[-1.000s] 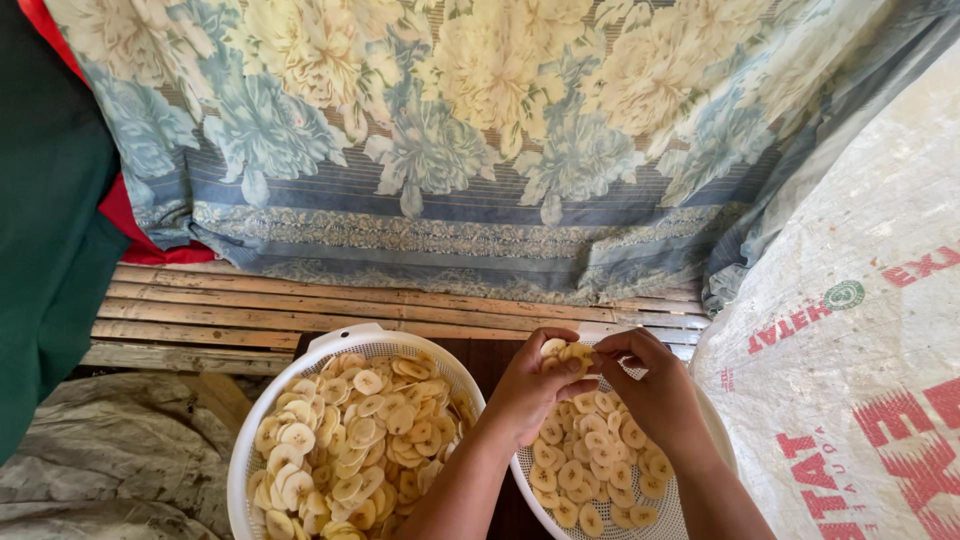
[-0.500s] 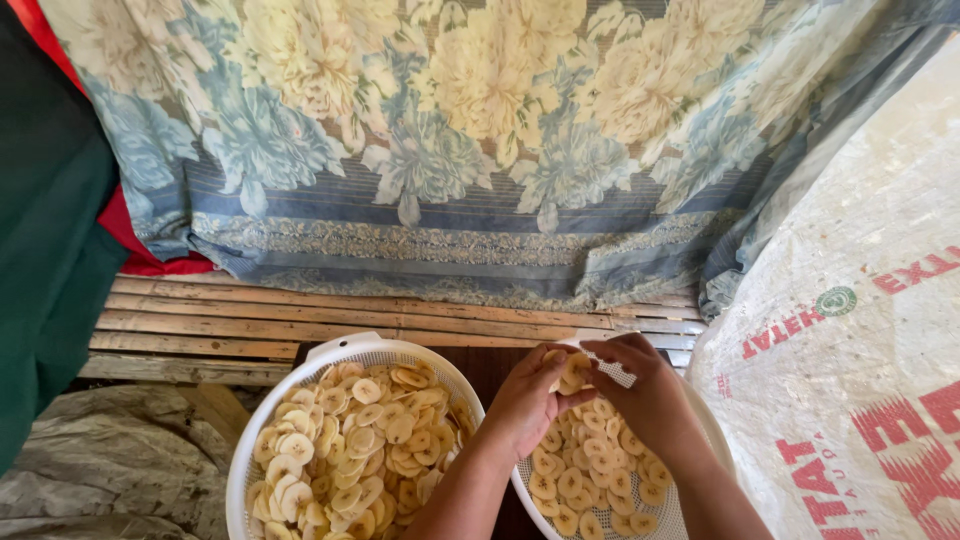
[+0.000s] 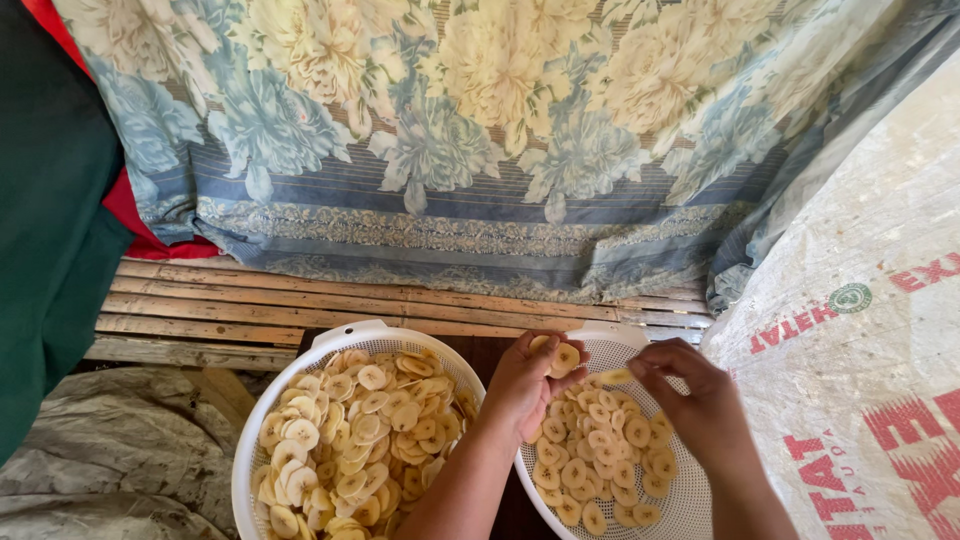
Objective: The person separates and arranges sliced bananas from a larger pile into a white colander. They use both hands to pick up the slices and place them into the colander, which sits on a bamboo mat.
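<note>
Hands (image 3: pixel 610 395) over two baskets (image 3: pixel 350 335).

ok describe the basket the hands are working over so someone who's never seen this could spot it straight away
Start at the slatted wooden bench under the flowered cloth; two white perforated baskets of pale round slices sit in front of it. It is the right basket, next to the white printed sack, with the left hand and right hand above it. Unlike the heaped left basket, its slices lie in a thin layer.
</note>
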